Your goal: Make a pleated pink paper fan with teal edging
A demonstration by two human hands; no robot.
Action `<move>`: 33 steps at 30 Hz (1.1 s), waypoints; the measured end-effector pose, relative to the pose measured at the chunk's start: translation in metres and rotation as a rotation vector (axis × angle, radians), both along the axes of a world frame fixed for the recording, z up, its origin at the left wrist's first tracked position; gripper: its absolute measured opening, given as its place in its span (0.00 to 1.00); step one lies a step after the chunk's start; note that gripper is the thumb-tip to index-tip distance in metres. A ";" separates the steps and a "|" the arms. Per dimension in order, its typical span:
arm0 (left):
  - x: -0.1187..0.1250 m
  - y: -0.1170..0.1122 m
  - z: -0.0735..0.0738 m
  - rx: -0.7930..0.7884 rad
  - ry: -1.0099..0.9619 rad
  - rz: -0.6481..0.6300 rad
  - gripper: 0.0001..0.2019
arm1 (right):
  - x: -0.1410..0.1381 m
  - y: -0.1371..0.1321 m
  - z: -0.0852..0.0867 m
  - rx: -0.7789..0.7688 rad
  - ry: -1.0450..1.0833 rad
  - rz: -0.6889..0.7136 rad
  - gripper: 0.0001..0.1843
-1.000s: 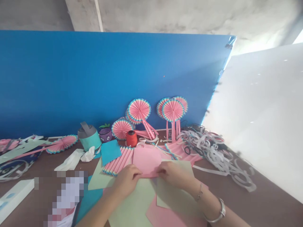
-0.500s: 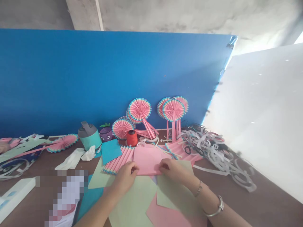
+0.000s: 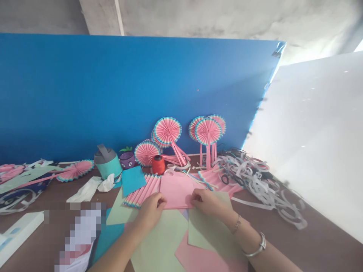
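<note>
At the far left edge of the brown surface [image 3: 317, 241] lie pale green paper strips [image 3: 22, 178] and a flat pink paper fan with a teal rim [image 3: 75, 170], with a white box [image 3: 17, 233] nearer the viewer. Further right stand a teal tape dispenser with a grey top [image 3: 107, 163] and a small purple pot [image 3: 126, 159], with crumpled white paper [image 3: 87, 189] in front of them and a teal paper square [image 3: 132, 180] beside it. A pleated pink strip [image 3: 143, 190] lies tilted just left of the pink paper sheet [image 3: 176, 190], which rests flat near the middle of the surface on top of pale green sheets [image 3: 159, 241]. The left hand [image 3: 150, 213] presses on the sheet's near left corner, fingers bent and pinching the folded edge; the right hand [image 3: 208, 202] holds the near right edge the same way, fingers curled onto the paper, with a bracelet and a bangle on its wrist. Behind the sheet stands an orange thread spool [image 3: 158, 164], and round pink fans on sticks [image 3: 207, 132] lean against the blue board [image 3: 113, 94]. To the right, a heap of white paper offcuts [image 3: 255, 177] sprawls beside a white board [image 3: 317, 132].
</note>
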State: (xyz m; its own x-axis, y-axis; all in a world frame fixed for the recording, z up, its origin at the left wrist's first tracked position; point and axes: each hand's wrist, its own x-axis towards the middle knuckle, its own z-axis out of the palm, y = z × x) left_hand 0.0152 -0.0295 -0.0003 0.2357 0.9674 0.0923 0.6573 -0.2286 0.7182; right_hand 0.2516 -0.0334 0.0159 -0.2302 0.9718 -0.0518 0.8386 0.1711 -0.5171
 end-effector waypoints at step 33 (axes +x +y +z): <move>0.025 -0.047 -0.030 0.648 0.767 -0.233 0.33 | -0.010 -0.017 0.015 0.142 -0.192 0.068 0.10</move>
